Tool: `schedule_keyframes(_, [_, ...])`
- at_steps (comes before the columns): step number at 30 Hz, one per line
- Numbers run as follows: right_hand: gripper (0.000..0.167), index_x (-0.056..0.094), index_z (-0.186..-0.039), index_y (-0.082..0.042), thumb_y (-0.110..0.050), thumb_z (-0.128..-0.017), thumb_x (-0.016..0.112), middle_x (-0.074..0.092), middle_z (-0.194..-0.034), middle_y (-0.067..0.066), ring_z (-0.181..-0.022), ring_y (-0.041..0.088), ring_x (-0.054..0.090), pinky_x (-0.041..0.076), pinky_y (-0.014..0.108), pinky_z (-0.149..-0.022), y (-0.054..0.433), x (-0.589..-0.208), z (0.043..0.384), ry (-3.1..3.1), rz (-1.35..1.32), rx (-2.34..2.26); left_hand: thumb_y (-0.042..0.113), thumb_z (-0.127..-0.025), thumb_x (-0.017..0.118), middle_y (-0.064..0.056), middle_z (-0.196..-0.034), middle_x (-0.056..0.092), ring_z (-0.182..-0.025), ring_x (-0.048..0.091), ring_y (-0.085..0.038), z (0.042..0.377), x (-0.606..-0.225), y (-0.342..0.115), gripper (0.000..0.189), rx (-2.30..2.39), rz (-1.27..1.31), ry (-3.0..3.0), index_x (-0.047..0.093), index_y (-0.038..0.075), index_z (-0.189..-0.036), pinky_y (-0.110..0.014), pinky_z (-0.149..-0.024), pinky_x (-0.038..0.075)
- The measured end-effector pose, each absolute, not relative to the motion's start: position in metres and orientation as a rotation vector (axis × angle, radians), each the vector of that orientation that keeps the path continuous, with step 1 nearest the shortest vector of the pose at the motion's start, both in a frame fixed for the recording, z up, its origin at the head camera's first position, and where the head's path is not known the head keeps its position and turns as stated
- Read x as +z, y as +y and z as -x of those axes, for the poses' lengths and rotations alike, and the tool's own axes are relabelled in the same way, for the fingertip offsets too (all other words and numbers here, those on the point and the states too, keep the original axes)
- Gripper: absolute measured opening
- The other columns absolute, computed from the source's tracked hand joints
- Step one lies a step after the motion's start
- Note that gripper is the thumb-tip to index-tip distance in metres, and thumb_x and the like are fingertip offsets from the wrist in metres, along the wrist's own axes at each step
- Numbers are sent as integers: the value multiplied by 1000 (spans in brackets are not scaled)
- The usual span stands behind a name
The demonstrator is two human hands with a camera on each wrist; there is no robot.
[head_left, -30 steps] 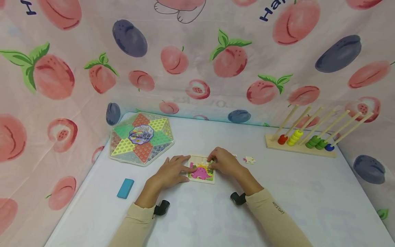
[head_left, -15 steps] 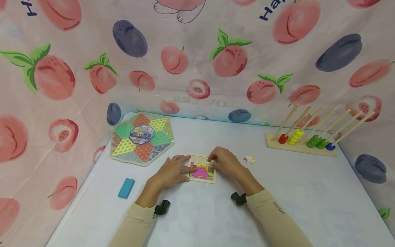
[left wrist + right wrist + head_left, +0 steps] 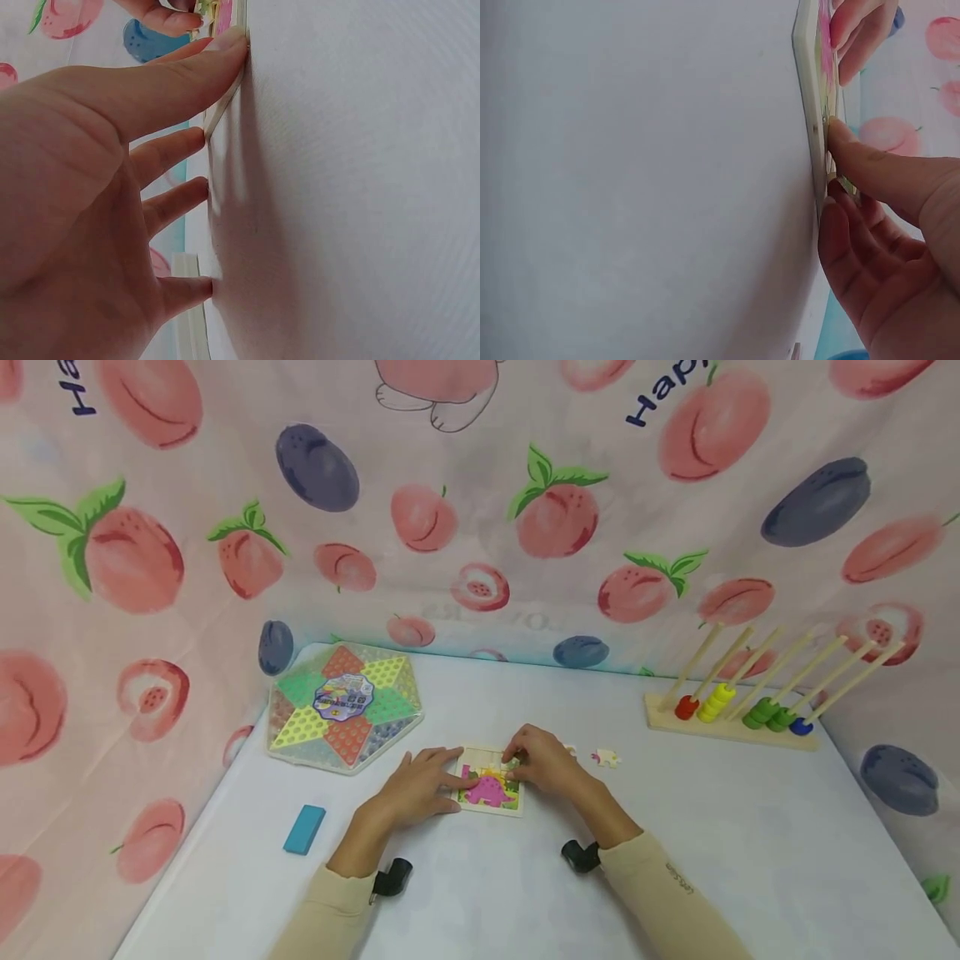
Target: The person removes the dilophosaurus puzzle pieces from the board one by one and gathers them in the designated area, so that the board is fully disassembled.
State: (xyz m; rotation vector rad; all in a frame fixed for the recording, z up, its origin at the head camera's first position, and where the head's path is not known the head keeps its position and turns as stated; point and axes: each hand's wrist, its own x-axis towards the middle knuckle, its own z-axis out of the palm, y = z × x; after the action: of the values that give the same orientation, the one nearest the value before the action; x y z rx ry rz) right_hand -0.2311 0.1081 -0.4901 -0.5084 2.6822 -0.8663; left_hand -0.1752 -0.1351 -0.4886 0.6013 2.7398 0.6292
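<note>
A small wooden jigsaw tray (image 3: 491, 812) with a pink dinosaur picture lies flat on the white table, bare wood showing along its far side. My left hand (image 3: 416, 787) rests at its left edge with spread, mostly straight fingers. In the left wrist view, the thumb presses the frame (image 3: 238, 67) while other fingertips touch the table. Over the tray's far right part, my right hand (image 3: 547, 762) pinches a puzzle piece (image 3: 845, 184), mostly hidden by thumb and fingers. Whether the piece sits in its slot, I cannot tell.
A loose puzzle piece (image 3: 606, 758) lies right of the tray; another (image 3: 570, 749) is partly hidden behind the right hand. A star-patterned game board (image 3: 345, 706) stands back left, a blue block (image 3: 304, 829) front left. A bead-and-peg abacus (image 3: 731, 722) is at the back right.
The head view has tilted slightly, so everything appears a little lower in it. Both hands stay almost in place at the tray.
</note>
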Motion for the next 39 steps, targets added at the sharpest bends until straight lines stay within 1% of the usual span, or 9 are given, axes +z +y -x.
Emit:
schedule_keyframes(5, [13, 75, -93, -16, -12, -84, 83, 63, -104, -1, -91, 14, 56, 56, 30, -87, 107, -493, 226, 2675, 508, -874, 28, -90, 78, -6, -164, 41, -152, 34, -38, 171, -491, -135, 42, 628, -605, 2736, 70, 36, -130, -77, -119, 18])
schedule_keyframes(11, [14, 75, -95, -15, -11, -84, 82, 66, -96, -1, -88, 14, 54, 53, 29, -83, 107, -490, 227, 2697, 518, -864, 28, -90, 77, -6, -164, 40, -152, 34, -38, 175, -490, -135, 42, 613, -616, 2749, 69, 37, -130, -77, -120, 18])
schedule_keyframes(13, [15, 75, -96, -16, -11, -84, 82, 67, -96, -2, -88, 14, 54, 53, 29, -83, 108, -491, 228, 2691, 526, -874, 28, -90, 77, -5, -164, 41, -152, 34, -37, 175, -490, -135, 42, 610, -616, 2750, 69, 37, -131, -77, -120, 18])
schedule_keyframes(19, [19, 74, -101, -17, -15, -85, 83, 69, -104, -1, -91, 15, 57, 53, 26, -80, 118, -490, 231, 2575, 510, -1063, 28, -90, 77, -5, -164, 41, -152, 33, -37, 175, -490, -135, 42, 624, -615, 2738, 69, 36, -131, -77, -120, 17])
schedule_keyframes(24, [18, 74, -105, -12, -14, -88, 79, 69, -109, 7, -89, 17, 59, 57, 24, -70, 135, -474, 233, 2494, 484, -1216, 28, -90, 77, -5, -165, 39, -153, 31, -36, 174, -489, -134, 42, 640, -598, 2727, 69, 36, -131, -76, -121, 15])
schedule_keyframes(26, [19, 73, -108, -9, -11, -90, 77, 68, -112, 10, -87, 18, 61, 60, 27, -69, 145, -468, 232, 2484, 498, -1245, 28, -90, 77, -5, -165, 39, -154, 31, -36, 174, -489, -133, 43, 646, -598, 2726, 68, 36, -132, -75, -122, 15])
schedule_keyframes(30, [21, 71, -112, -5, -10, -91, 75, 69, -114, 13, -87, 16, 62, 63, 31, -70, 165, -461, 229, 2502, 502, -1248, 26, -90, 77, -5, -165, 39, -154, 31, -36, 174, -489, -133, 44, 655, -601, 2727, 68, 35, -132, -75, -122, 14])
schedule_keyframes(33, [23, 71, -115, -5, -11, -93, 74, 69, -115, 13, -88, 17, 64, 62, 29, -71, 179, -458, 226, 2523, 470, -1244, 26, -89, 78, -4, -165, 40, -154, 31, -36, 174, -489, -134, 44, 658, -600, 2732, 69, 35, -131, -75, -123, 14])
schedule_keyframes(39, [25, 68, -119, -3, -11, -96, 70, 69, -116, 17, -93, 31, 68, 62, 28, -72, 211, -455, 222, 2550, 429, -1263, 25, -89, 78, -3, -165, 40, -155, 30, -36, 174, -492, -135, 43, 666, -598, 2736, 70, 36, -130, -75, -122, 14])
